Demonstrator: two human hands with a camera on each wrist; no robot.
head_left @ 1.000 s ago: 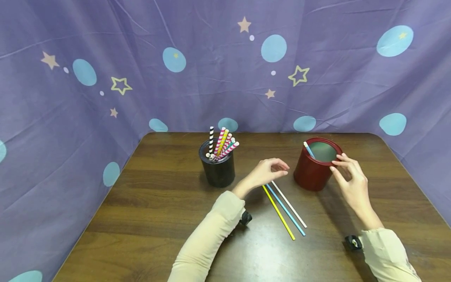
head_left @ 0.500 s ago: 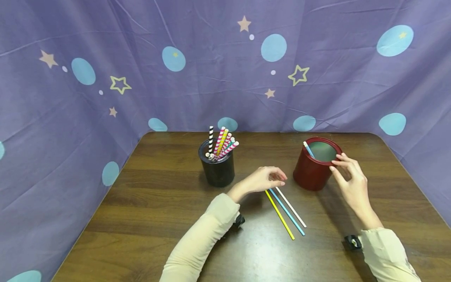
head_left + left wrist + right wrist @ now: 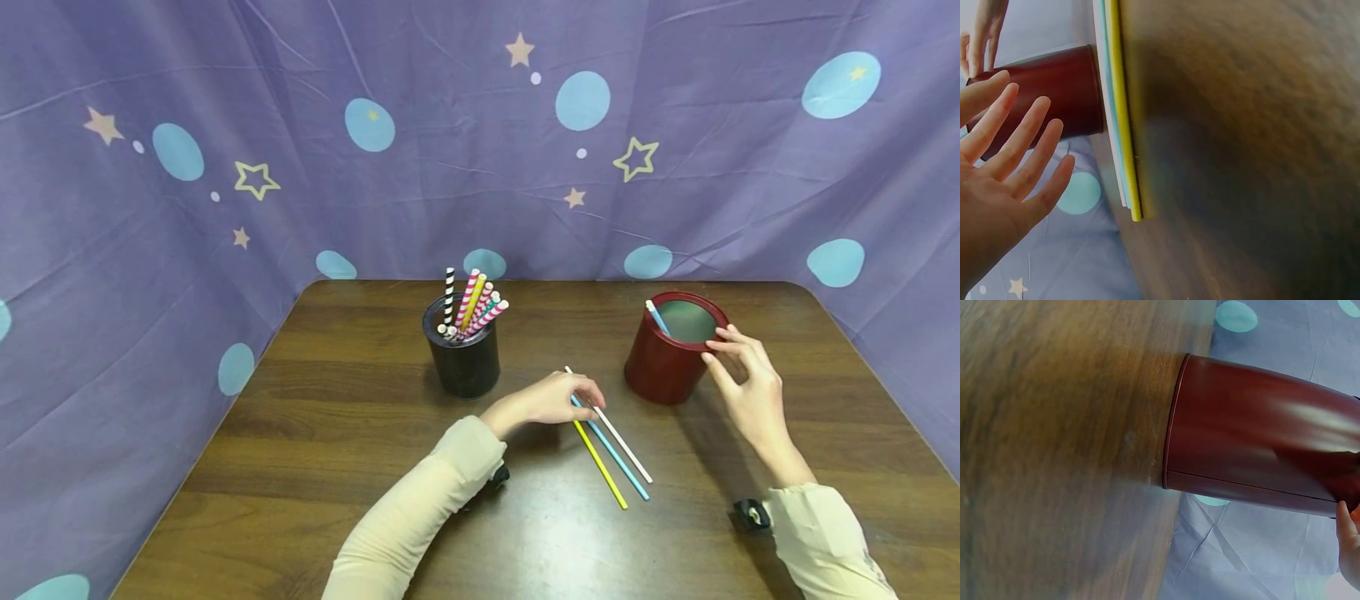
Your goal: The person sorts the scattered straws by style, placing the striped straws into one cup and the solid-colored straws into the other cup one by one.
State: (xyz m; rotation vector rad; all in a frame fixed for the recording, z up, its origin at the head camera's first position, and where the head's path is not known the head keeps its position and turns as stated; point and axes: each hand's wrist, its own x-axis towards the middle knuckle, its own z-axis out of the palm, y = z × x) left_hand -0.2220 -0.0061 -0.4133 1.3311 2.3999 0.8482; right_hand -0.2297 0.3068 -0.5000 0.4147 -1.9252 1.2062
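Note:
Three thin sticks lie side by side on the table: a yellow one [image 3: 600, 467], a blue one [image 3: 622, 463] and a white one [image 3: 627, 447]. Over their far ends hovers my left hand [image 3: 551, 400], fingers loosely bent; the left wrist view shows them spread, with nothing held. My right hand [image 3: 750, 392] holds the rim of a dark red can [image 3: 663, 371], thumb at the outside and fingertips over the edge. One blue stick with a white end [image 3: 657, 318] leans inside that can. In the right wrist view the can's side [image 3: 1254, 431] fills much of the picture.
A black can [image 3: 467, 367] with several striped paper straws [image 3: 471, 312] stands at the back, left of the sticks. The wooden table [image 3: 300, 467] runs back to a purple curtain [image 3: 450, 192] with stars and blue ovals.
My left hand has come down and toward me from beside the red can to the sticks, baring the white stick's far end. The right hand and both cans have stayed put.

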